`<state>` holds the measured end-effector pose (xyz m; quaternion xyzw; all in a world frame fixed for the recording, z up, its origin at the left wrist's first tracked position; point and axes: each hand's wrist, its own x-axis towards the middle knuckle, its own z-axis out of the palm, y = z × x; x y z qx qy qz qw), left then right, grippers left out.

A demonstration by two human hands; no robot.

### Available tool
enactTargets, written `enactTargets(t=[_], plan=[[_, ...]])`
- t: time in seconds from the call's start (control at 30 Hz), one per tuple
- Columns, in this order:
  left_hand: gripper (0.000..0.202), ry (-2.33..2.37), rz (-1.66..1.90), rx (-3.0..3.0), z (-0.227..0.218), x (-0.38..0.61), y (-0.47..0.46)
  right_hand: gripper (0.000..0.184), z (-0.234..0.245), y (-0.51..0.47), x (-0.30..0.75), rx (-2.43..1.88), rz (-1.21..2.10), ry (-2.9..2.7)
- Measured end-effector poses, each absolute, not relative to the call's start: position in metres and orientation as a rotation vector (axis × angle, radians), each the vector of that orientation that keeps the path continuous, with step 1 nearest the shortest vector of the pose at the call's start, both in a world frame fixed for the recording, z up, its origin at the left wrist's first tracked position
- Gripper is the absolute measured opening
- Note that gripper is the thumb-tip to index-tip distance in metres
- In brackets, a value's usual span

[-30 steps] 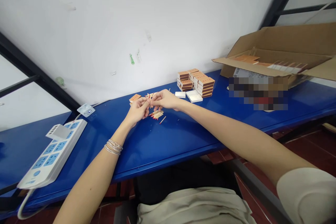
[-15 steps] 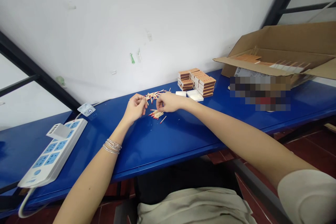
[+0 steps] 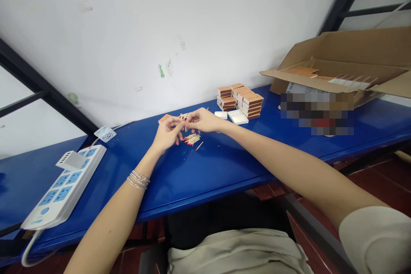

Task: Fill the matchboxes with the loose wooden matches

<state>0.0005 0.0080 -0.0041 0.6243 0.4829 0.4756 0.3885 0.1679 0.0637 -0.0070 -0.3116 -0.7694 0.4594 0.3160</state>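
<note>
My left hand (image 3: 167, 134) is closed, its thumb and fingers pinched on matches. My right hand (image 3: 204, 120) meets it at the fingertips, also pinched, with a match (image 3: 186, 128) showing between the two hands. Which fingers bear each match is partly hidden. Just below the hands lies a small pile of red-tipped matches (image 3: 192, 138), with one loose match (image 3: 199, 146) to its right. Behind the fingers is another heap of matches (image 3: 184, 116), mostly covered. An orange matchbox (image 3: 164, 118) shows behind my left hand.
Stacked matchboxes (image 3: 247, 99) stand against the wall, with white trays (image 3: 238, 117) in front. An open cardboard box (image 3: 346, 62) sits at the right. A white power strip (image 3: 69, 184) lies at the left of the blue table (image 3: 205, 180).
My right hand has risen from the near pile of matches and moved to my left hand's fingertips. The orange matchbox behind my left hand has come into sight.
</note>
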Motion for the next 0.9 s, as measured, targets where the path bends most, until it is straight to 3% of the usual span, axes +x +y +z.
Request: enactTargets(t=[0.17,0.4,0.67,0.9], plan=[[0.042,1.216,1.183,1.541,-0.004,0.000,0.009,0.019,-0.007,0.062,0.166,-0.792,1.358,-1.910],[0.034,1.267,1.235,1.520,-0.003,-0.001,0.010,0.016,-0.008,0.072,0.172,-0.778,1.329,-1.943],[0.028,1.300,1.246,1.454,-0.002,-0.002,0.011,0.017,-0.009,0.077,0.180,-0.911,0.695,-2.282],[0.026,1.301,1.242,1.446,-0.001,0.003,0.009,0.023,-0.016,0.071,0.167,-0.808,0.780,-2.187]])
